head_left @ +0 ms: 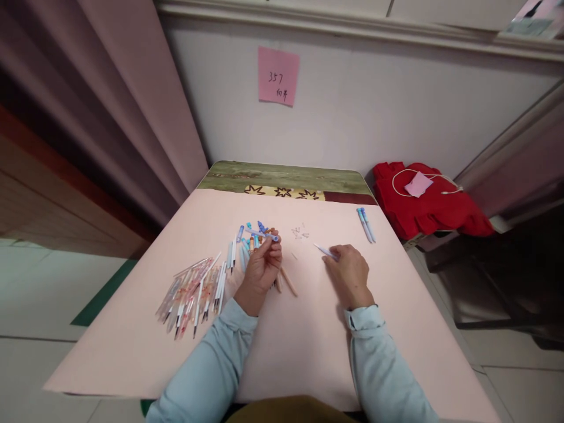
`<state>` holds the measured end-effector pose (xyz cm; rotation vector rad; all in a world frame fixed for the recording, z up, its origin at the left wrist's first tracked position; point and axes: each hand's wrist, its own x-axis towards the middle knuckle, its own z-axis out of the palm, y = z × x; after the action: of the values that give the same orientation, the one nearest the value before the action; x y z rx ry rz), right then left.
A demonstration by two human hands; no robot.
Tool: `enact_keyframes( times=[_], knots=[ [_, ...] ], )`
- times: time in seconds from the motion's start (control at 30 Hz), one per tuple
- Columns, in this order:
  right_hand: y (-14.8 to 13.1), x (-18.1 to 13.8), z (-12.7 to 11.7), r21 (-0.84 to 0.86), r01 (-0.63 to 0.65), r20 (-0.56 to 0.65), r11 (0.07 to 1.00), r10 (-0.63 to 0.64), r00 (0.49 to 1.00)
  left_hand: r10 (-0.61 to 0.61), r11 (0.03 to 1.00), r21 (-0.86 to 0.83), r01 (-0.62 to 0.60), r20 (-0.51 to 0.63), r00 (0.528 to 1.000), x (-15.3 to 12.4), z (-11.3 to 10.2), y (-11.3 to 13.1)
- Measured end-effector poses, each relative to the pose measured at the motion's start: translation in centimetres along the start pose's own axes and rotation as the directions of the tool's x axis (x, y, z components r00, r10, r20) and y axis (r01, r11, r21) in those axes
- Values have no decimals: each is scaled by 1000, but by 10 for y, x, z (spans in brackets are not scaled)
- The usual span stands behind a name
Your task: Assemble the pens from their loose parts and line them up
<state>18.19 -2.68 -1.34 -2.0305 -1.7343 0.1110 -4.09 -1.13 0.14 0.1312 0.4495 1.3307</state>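
My left hand (263,267) is raised a little over the pink sheet (286,346) with its fingers pinched on a blue pen part (265,234). My right hand (348,273) rests on the sheet, closed on a thin white pen refill (324,251) that points up and left. A heap of pen parts (194,291) lies to the left of my left hand, with more blue and orange pieces (249,238) just beyond it. Two assembled blue pens (366,225) lie side by side at the far right. Tiny loose bits (300,232) sit between my hands, farther out.
The table's green patterned far end (282,176) meets a white wall with a pink sticky note (277,76). A red cloth (423,202) with a white cable and pink note lies to the right. Curtains (132,117) hang at the left.
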Motion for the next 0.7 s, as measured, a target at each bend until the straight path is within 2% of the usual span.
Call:
enact_keyframes(
  times=[0.17,0.4,0.5,0.6,0.7],
  knots=[
    [-6,-1,4,-30,-23,40,999,24,999,-67,976,-209,65,1,998,-5,4,5],
    [-10,0,0,-29,-70,65,997,71,995,-137,917,-378,126,-3,991,-6,6,6],
    [-12,-1,-2,8,-89,60,996,89,994,-130,909,-399,123,9,991,-6,6,6],
    [-16,-2,-2,111,-90,10,990,89,996,-115,916,-388,105,-3,993,-4,4,6],
    [-26,-7,-1,348,11,-93,937,23,995,-80,945,-321,70,-16,997,-2,3,5]
  ],
)
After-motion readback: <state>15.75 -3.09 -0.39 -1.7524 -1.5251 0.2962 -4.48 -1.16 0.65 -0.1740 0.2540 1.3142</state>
